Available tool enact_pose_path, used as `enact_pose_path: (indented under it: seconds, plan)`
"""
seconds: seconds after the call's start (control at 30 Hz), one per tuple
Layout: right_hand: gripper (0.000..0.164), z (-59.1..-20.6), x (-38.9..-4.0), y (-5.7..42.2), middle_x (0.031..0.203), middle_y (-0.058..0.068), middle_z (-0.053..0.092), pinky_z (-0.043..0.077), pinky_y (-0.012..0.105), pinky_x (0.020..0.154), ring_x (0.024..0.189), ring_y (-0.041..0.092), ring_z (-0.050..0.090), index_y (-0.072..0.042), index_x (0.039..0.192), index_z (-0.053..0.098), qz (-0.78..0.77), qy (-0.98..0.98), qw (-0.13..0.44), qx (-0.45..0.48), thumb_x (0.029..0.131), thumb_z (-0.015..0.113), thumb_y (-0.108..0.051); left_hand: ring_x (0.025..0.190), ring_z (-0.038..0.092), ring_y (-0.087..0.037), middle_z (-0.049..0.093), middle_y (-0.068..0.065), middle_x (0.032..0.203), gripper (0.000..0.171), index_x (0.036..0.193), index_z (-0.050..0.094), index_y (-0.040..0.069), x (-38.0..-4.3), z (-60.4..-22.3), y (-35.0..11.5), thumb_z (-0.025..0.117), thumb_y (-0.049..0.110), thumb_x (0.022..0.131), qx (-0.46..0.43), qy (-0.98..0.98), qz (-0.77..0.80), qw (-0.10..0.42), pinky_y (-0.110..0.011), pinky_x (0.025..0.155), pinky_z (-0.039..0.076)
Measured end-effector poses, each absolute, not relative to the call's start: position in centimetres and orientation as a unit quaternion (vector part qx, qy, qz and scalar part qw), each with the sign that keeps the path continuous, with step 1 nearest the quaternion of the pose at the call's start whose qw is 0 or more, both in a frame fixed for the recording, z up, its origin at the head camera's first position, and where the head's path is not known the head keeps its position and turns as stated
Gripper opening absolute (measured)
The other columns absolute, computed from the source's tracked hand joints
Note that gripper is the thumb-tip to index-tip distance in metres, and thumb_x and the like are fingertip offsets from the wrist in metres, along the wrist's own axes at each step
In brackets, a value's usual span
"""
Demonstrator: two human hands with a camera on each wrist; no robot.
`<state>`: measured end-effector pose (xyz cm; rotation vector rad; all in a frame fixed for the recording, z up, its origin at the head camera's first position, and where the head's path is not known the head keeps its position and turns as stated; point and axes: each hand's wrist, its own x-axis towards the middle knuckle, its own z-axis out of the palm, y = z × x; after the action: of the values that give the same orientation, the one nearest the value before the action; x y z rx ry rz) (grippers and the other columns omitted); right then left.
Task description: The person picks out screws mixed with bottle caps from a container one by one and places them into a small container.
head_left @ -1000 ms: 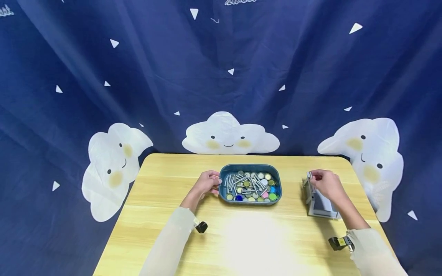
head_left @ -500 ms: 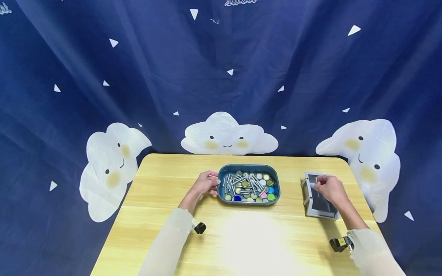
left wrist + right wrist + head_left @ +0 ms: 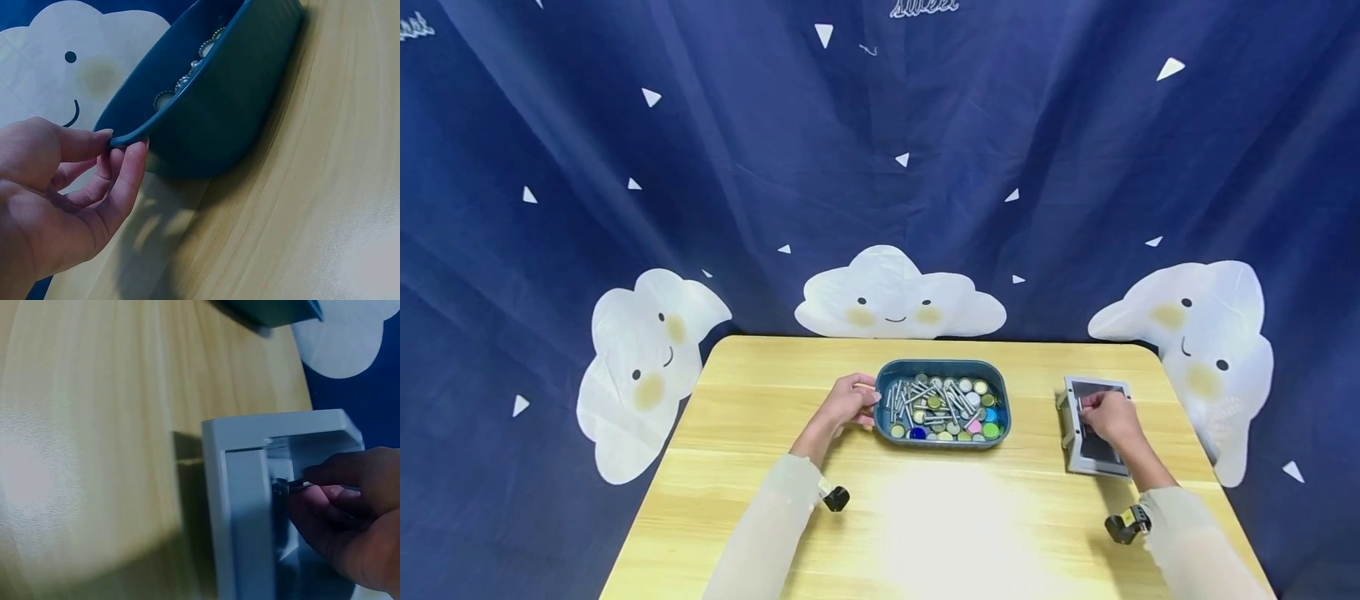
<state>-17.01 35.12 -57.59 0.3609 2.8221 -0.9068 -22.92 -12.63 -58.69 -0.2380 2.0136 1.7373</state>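
Note:
My left hand pinches the left rim of a dark blue bin between thumb and fingers. Inside the bin lie several silver bolts and several bottle caps in mixed colours. On the right, my right hand pinches a short metal bolt by its shank, its round head pointing away from the fingertips. That hand is at the opening of a grey box with a dark inside. Whether the bolt touches the box cannot be told.
Wooden table carries the bin near its far edge and the grey box to its right. A dark blue curtain with printed clouds hangs behind. Glare lies on the table's front middle.
My right hand, with the bolt, moved right over the grey box, then back left and slightly down towards its left side. The box's top opening shows more than before. My left hand stays.

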Motion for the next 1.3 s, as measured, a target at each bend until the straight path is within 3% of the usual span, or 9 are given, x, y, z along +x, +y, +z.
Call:
enact_pose_path:
  seconds: [0.17, 0.4, 0.6, 0.83, 1.07, 1.3]
  plan:
    - [0.011, -58.5, -17.1, 35.1, 0.086, 0.021, 0.071, 0.054, 0.039, 0.064, 0.076, 0.031, 0.063, 0.003, 0.087, 0.071, -0.265, 0.954, 0.075, 0.116, 0.088, 0.066, -0.007, 0.074, 0.066, -0.018, 0.068, -0.021, 0.108, 0.042, 0.137, 0.056, 0.0, -23.0, -59.0, -12.6, 0.066, 0.003, 0.096, -0.088, 0.725, 0.641, 0.236, -0.032, 0.058, 0.066]
    - [0.014, -59.7, -17.2, 34.4, 0.089, 0.025, 0.071, 0.057, 0.053, 0.072, 0.08, 0.038, 0.065, 0.002, 0.086, 0.071, -0.236, 0.963, 0.061, 0.115, 0.089, 0.064, -0.009, 0.071, 0.066, -0.018, 0.068, -0.023, 0.106, 0.042, 0.137, 0.055, -0.001, -23.0, -59.2, -12.6, 0.066, 0.003, 0.097, -0.09, 0.719, 0.647, 0.237, -0.031, 0.056, 0.065]
    - [0.013, -59.7, -17.3, 33.6, 0.088, 0.021, 0.072, 0.056, 0.046, 0.068, 0.077, 0.032, 0.062, 0.0, 0.087, 0.073, -0.243, 0.958, 0.079, 0.128, 0.085, 0.063, -0.009, 0.072, 0.066, -0.018, 0.068, -0.023, 0.106, 0.041, 0.137, 0.056, -0.001, -22.9, -59.0, -12.5, 0.066, 0.003, 0.097, -0.087, 0.722, 0.646, 0.232, -0.031, 0.055, 0.065]
    - [0.017, -59.1, -17.4, 32.9, 0.095, 0.023, 0.074, 0.056, 0.042, 0.069, 0.081, 0.031, 0.064, 0.004, 0.095, 0.074, -0.25, 0.954, 0.097, 0.131, 0.088, 0.062, -0.006, 0.072, 0.067, -0.019, 0.068, -0.024, 0.107, 0.04, 0.136, 0.056, -0.002, -22.7, -59.0, -12.6, 0.065, 0.003, 0.098, -0.082, 0.721, 0.648, 0.231, -0.032, 0.056, 0.066]
    - [0.014, -59.2, -17.7, 32.6, 0.088, 0.019, 0.071, 0.052, 0.037, 0.064, 0.076, 0.028, 0.059, 0.003, 0.092, 0.072, -0.25, 0.955, 0.103, 0.12, 0.087, 0.062, -0.005, 0.072, 0.066, -0.018, 0.068, -0.021, 0.104, 0.041, 0.137, 0.056, -0.001, -22.9, -59.2, -12.6, 0.065, 0.005, 0.098, -0.085, 0.721, 0.647, 0.233, -0.03, 0.054, 0.065]
    - [0.014, -59.6, -18.0, 32.2, 0.09, 0.02, 0.071, 0.055, 0.04, 0.067, 0.078, 0.029, 0.059, 0.001, 0.092, 0.072, -0.248, 0.958, 0.104, 0.104, 0.087, 0.061, -0.006, 0.072, 0.066, -0.018, 0.069, -0.022, 0.103, 0.04, 0.136, 0.057, -0.001, -22.8, -58.9, -12.6, 0.065, 0.005, 0.097, -0.086, 0.721, 0.646, 0.234, -0.03, 0.055, 0.065]
